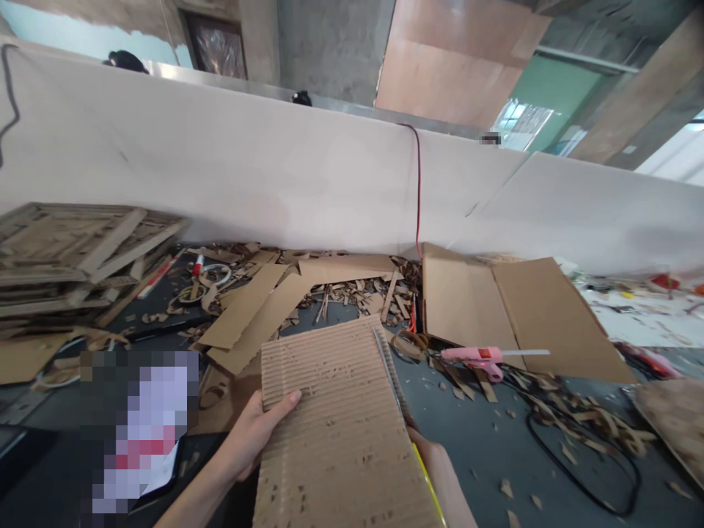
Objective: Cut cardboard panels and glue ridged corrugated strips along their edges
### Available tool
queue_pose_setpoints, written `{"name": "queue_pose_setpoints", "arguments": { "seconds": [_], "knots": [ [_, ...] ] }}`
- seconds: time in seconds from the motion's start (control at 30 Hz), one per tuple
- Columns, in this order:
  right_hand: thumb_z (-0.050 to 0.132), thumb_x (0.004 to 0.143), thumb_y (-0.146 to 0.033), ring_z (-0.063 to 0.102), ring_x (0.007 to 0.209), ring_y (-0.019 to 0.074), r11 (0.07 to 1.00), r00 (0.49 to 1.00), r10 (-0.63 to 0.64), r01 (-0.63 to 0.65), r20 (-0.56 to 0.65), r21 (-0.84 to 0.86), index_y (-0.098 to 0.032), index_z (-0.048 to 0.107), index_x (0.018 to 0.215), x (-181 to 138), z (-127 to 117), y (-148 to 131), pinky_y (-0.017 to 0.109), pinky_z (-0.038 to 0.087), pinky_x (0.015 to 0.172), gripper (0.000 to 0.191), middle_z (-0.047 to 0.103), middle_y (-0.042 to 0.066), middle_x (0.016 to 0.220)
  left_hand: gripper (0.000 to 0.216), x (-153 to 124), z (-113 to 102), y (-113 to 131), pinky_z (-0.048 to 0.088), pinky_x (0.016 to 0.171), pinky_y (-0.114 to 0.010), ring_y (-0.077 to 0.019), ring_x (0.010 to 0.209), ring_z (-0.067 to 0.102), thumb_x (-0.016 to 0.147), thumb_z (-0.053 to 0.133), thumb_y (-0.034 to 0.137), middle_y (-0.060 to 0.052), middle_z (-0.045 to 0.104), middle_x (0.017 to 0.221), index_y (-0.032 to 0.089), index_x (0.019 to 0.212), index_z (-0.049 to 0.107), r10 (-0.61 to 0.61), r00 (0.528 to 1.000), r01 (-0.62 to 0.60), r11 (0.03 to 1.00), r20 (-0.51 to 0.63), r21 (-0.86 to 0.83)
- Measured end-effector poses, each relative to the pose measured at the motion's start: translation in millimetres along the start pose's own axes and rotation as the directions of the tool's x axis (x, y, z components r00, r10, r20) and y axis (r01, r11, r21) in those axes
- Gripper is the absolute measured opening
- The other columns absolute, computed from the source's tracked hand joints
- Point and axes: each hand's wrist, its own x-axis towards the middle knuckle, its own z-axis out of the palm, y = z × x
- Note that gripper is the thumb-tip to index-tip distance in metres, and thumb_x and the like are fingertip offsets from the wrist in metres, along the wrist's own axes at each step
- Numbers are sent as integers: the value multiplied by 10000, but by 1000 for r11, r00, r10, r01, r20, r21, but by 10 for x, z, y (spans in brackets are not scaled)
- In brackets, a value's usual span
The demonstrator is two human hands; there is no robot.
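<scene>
A ribbed piece of corrugated cardboard (330, 411) is held up in front of me, its exposed flutes facing me and torn bits of paper on them. My left hand (261, 429) is closed on its left edge, thumb on top and the other fingers hidden beneath. At the right edge my right hand (434, 458) is closed around the cardboard's side, its fingers mostly hidden. A yellow strip (429, 484) runs along that edge beside the right hand; I cannot make out what it is. Near the top right edge lies a thin grey strip (388, 367).
A pink glue gun (476, 357) with a black cord lies on the right, near an opened cardboard sheet (555, 315). Cardboard scraps (352, 297) litter the dark table (462, 440). Stacked cardboard frames (82, 257) stand far left. A white partition (308, 176) borders the back.
</scene>
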Motion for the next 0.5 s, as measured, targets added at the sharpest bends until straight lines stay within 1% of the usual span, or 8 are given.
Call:
{"name": "queue_pose_setpoints", "arguments": {
  "seconds": [0.13, 0.27, 0.37, 0.5],
  "knots": [
    [405, 731, -501, 634, 717, 236, 1000, 999, 27, -27, 33, 15, -239, 619, 708, -24, -44, -32, 234, 444, 584, 339, 660, 36, 655, 419, -37, 50, 28, 494, 743, -306, -250, 852, 638, 544, 747, 428, -76, 710, 885, 142, 841, 674, 7, 1000, -7, 1000, -13, 5],
    [364, 764, -423, 629, 770, 226, 999, 998, 52, -52, 42, 12, -226, 620, 791, -30, -107, -26, 245, 446, 646, 324, 675, 48, 749, 423, -82, 115, 54, 491, 756, -305, -246, 860, 637, 543, 748, 424, -72, 711, 883, 143, 850, 675, -7, 999, 6, 1000, 35, 6],
    [388, 754, -380, 628, 772, 226, 998, 998, 54, -54, 43, 8, -224, 626, 787, -10, -138, -17, 246, 440, 662, 287, 675, 46, 742, 429, -88, 121, 44, 495, 741, -294, -238, 848, 640, 538, 750, 428, -65, 712, 884, 146, 852, 672, -17, 999, 17, 1000, 38, 2],
    [419, 743, -395, 625, 752, 237, 999, 998, 45, -45, 37, 16, -226, 630, 747, 33, -137, -22, 249, 435, 648, 270, 675, 41, 702, 431, -65, 98, 16, 494, 738, -277, -226, 847, 642, 539, 755, 417, -57, 713, 882, 147, 862, 662, -42, 999, 42, 999, 16, -20]
  ]
}}
